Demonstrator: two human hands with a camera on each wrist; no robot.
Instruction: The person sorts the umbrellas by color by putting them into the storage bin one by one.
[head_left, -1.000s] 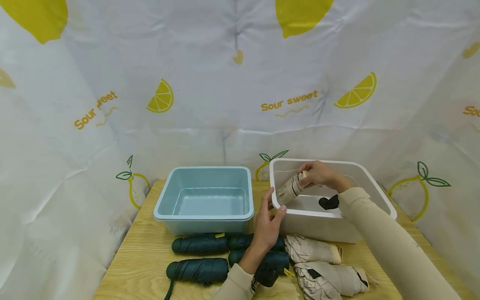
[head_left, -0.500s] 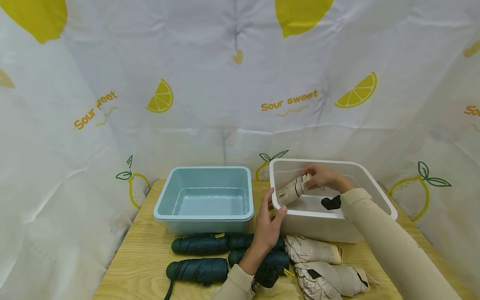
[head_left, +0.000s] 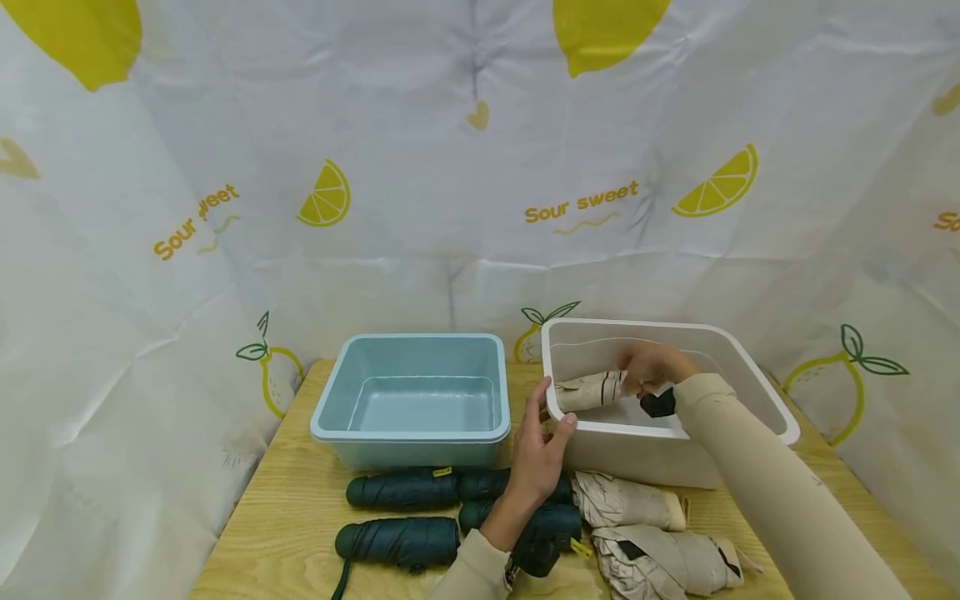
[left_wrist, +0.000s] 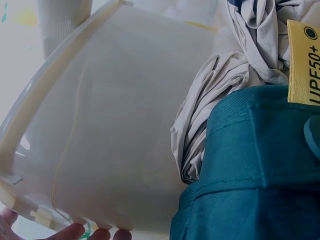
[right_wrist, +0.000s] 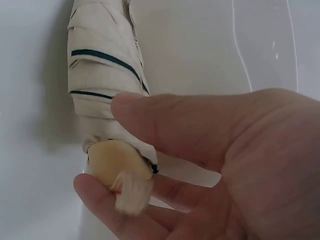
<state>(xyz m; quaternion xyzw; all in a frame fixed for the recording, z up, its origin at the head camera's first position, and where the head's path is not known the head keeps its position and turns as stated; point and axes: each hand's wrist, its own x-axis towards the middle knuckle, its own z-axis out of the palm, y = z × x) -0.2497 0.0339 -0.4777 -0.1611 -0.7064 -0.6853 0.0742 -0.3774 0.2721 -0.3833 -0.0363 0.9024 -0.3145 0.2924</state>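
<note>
My left hand (head_left: 537,454) grips the near left corner of a white plastic bin (head_left: 630,458), thumb at the front rim. Its fingertips (left_wrist: 72,231) show at the left wrist view's lower edge. Inside lies a beige folded umbrella (head_left: 588,392), almost flat against the left end. My right hand (head_left: 652,367) is at the umbrella's handle end, blurred. In the right wrist view the thumb (right_wrist: 135,112) overlaps the umbrella's side, while slack fingers (right_wrist: 95,197) pass below the pale handle (right_wrist: 117,162). A black object (head_left: 658,403) shows by the right wrist.
A light blue bin (head_left: 420,435) stands to the left on the wooden table (head_left: 262,517). Several dark green folded umbrellas (head_left: 405,540) and beige folded umbrellas (head_left: 667,560) lie in front of the bins. A lemon-print sheet (head_left: 450,167) hangs behind.
Inside the white bin, the beige umbrella has gone from tilted to nearly flat. My right hand has moved down and slightly right along with its handle end. My left hand stays on the rim.
</note>
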